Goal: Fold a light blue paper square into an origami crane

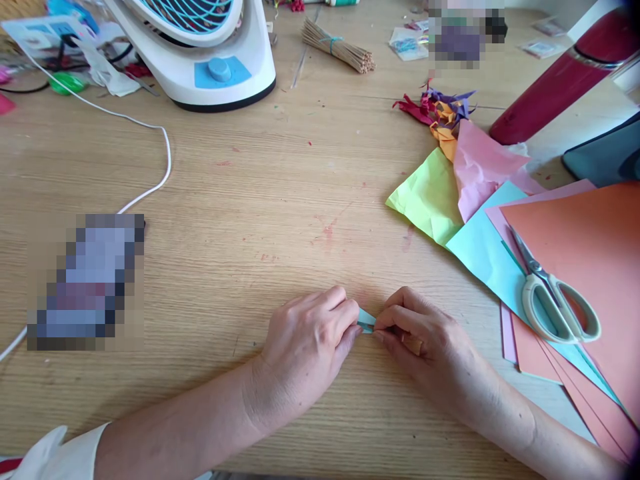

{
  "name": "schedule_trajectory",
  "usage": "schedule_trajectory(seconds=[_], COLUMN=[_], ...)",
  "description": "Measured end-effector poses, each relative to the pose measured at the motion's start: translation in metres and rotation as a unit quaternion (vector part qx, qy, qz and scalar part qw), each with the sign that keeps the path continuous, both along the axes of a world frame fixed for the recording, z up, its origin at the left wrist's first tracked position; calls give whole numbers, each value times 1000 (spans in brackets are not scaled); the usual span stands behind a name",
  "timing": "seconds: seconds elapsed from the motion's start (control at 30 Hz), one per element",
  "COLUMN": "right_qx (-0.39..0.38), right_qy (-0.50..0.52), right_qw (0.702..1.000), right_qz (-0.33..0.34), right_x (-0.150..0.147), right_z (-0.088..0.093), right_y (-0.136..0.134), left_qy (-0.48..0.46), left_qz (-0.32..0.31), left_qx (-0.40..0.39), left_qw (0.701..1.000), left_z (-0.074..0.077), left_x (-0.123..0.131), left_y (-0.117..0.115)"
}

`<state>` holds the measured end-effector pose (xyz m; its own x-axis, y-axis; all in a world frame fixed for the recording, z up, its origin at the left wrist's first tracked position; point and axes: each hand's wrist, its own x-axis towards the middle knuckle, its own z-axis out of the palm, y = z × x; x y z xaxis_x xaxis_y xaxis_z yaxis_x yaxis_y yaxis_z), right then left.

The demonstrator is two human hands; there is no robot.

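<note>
A small folded piece of light-blue paper shows between my two hands, low over the wooden table. My left hand pinches its left end, fingers curled and thumb pressed beneath. On the opposite end, my right hand grips the paper between thumb and fingertips. Most of the piece is hidden by the fingers. To the right lie scissors with pale handles, resting on sheets of light-blue paper and orange paper.
A yellow-green sheet, pink paper and coloured scraps lie at right, near a dark red flask. Behind stand a white fan and a bundle of thin sticks. At left are a blurred phone and white cable.
</note>
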<state>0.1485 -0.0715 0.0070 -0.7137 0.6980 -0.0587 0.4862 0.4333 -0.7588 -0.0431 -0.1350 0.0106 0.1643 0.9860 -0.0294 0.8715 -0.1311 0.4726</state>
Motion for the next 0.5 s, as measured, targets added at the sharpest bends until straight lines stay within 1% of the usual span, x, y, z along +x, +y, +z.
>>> schedule_trajectory(seconds=[0.3,0.5], right_qx=[26,42], right_qy=[-4,-10], right_qw=[1000,999], right_qz=[13,10], right_x=[0,1], right_z=[-3,-6], right_y=[-1,-4], left_qy=[12,39], left_qz=[-1,-10], left_qx=[-21,1], left_qw=[1000,999], left_z=[0,0], left_x=[1,4], left_y=[0,0])
